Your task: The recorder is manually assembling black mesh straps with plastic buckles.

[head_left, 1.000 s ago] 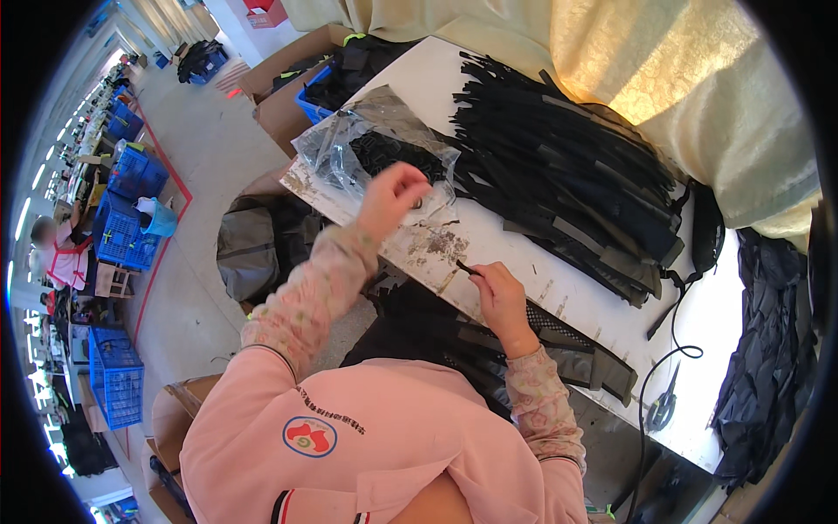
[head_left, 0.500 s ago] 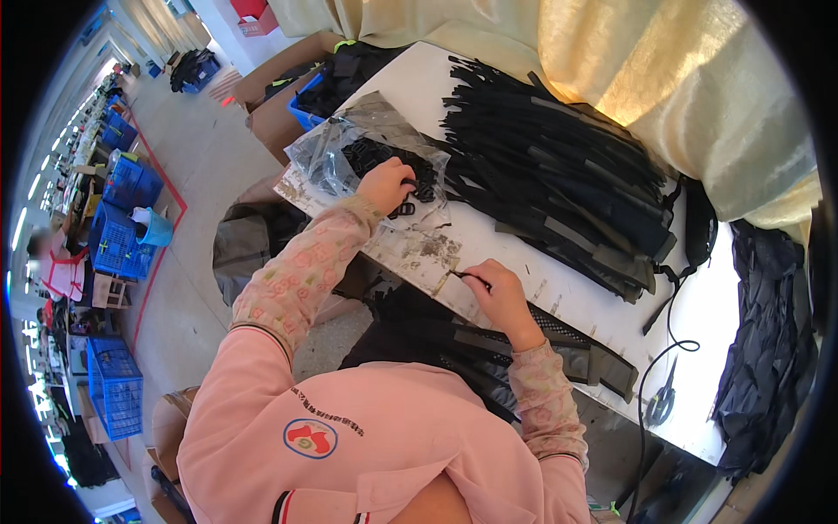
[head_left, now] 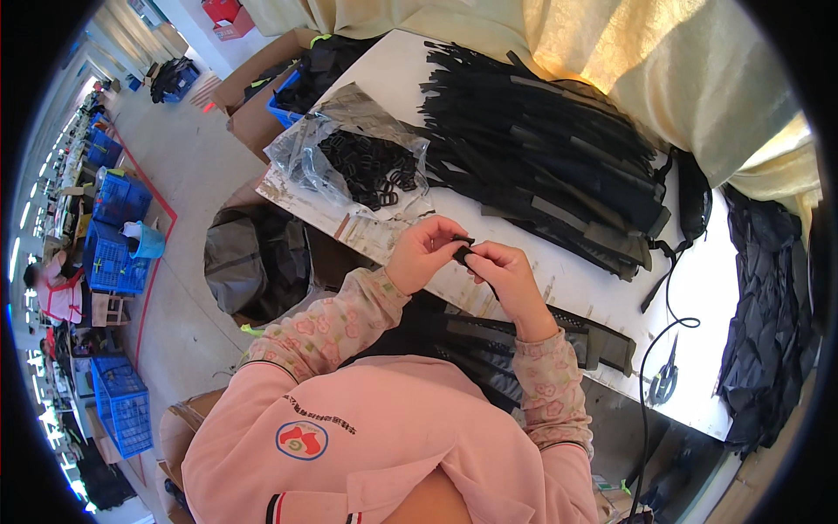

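Observation:
Over the table's near edge my two hands meet, fingers pinched. Between the fingertips of my left hand (head_left: pixel 419 258) is a small black buckle (head_left: pixel 463 239), mostly covered by the fingers. My right hand (head_left: pixel 510 278) pinches the end of a black strap (head_left: pixel 461 255) right beside it; whether the strap passes through the buckle I cannot tell. Beyond my left hand, a clear plastic bag (head_left: pixel 292 157) lies opened, with a heap of black plastic buckles (head_left: pixel 358 166) in it. Black padded, mesh-faced strap pieces (head_left: pixel 607 351) lie along the near edge and across my lap.
A thick pile of black straps (head_left: pixel 541 148) covers the middle of the white table (head_left: pixel 694 384). Scissors (head_left: pixel 665 382) and a black cord (head_left: pixel 650 354) lie at right. A cardboard box (head_left: pixel 253 96) and a blue crate (head_left: pixel 284 109) stand past the far left corner.
My left hand has come out of the bag of buckles and moved right and nearer, bringing a buckle to my right hand. My right hand keeps its pinch on the strap.

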